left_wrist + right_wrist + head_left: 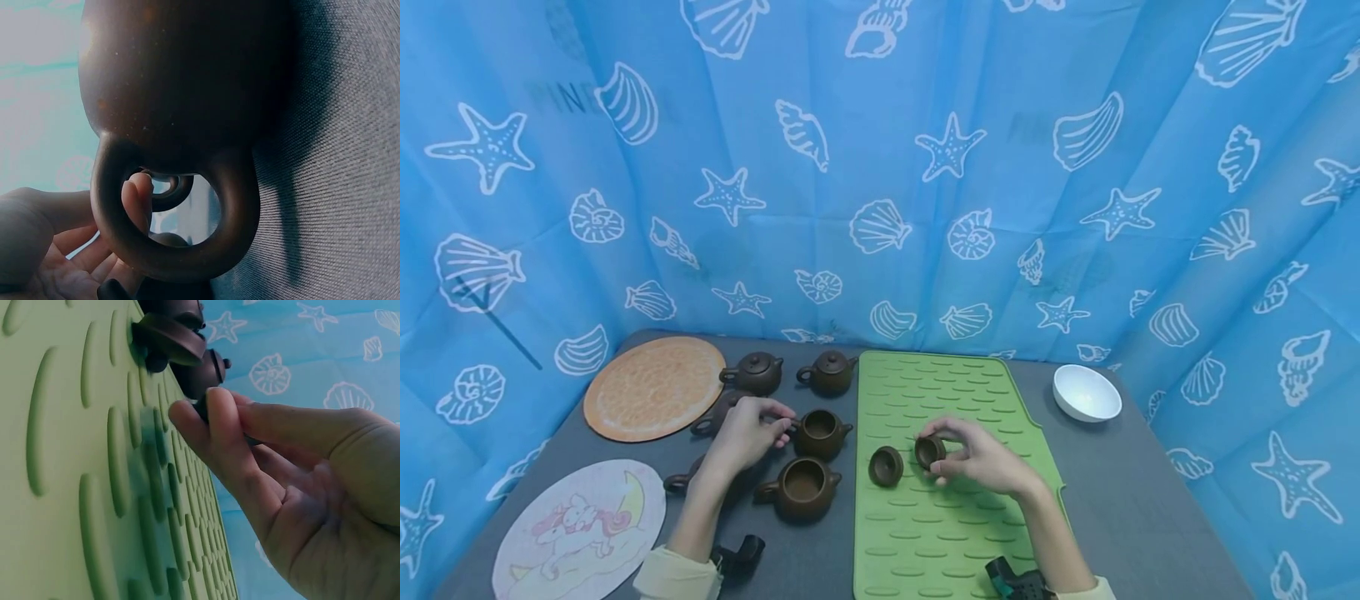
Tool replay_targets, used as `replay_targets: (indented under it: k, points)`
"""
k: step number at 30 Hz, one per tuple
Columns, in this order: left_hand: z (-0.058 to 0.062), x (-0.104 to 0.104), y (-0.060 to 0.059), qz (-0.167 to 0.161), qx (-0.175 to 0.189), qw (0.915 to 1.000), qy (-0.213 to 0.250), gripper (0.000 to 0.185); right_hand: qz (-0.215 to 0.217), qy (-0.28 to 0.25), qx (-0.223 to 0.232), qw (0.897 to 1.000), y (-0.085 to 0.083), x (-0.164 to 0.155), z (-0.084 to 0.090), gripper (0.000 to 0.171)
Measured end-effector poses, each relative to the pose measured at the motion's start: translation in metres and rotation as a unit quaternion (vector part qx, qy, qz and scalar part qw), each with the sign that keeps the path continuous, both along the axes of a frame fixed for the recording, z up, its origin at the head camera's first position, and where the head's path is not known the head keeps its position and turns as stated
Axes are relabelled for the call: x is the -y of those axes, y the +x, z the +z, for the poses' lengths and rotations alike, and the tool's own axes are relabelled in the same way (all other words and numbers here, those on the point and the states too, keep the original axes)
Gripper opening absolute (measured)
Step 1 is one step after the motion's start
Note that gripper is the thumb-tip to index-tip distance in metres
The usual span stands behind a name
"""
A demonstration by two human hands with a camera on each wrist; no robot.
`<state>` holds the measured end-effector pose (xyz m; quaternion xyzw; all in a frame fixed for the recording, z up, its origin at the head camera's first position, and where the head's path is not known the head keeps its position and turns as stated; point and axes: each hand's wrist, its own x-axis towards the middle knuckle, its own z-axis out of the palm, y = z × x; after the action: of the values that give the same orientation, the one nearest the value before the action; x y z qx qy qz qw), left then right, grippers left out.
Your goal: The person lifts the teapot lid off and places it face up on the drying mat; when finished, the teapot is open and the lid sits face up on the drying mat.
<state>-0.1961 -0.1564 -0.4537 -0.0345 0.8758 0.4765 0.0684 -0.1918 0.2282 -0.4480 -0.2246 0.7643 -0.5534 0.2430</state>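
In the head view my left hand [752, 433] has its thumb and fingers at the handle of a lidless brown teapot [822, 435], pinching it. The left wrist view shows those fingers [139, 200] at a handle ring, seen through the large handle [240, 219] of a nearer teapot. Above the green mat [940, 542], my right hand [988, 458] pinches a brown teapot lid [929, 451] by its edge, hollow side showing. Beside it on the mat lies a second lid [886, 467], hollow side up. Another lidless teapot [803, 490] stands in front of the gripped one.
Two lidded teapots [758, 373] stand at the back. My left arm partly hides further teapots [715, 412]. A round orange mat [655, 387] and a unicorn-printed mat [580, 529] lie at left. A white bowl [1086, 393] stands at right, before the blue curtain [880, 167].
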Motion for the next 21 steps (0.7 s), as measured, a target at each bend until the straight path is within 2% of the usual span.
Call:
replay_targets:
  k: [7, 21]
  points:
    - [0.0004, -0.0001, 0.0003, -0.001, 0.002, 1.0, 0.0, 0.019, 0.018, 0.024, 0.009, 1.0, -0.0006, -0.0016, -0.0053, 0.049]
    - [0.0013, -0.0009, 0.0006, -0.004, -0.005, 0.9999, -0.01, 0.017, 0.028, 0.08, -0.013, 0.996, 0.0001, 0.0015, -0.0064, 0.046]
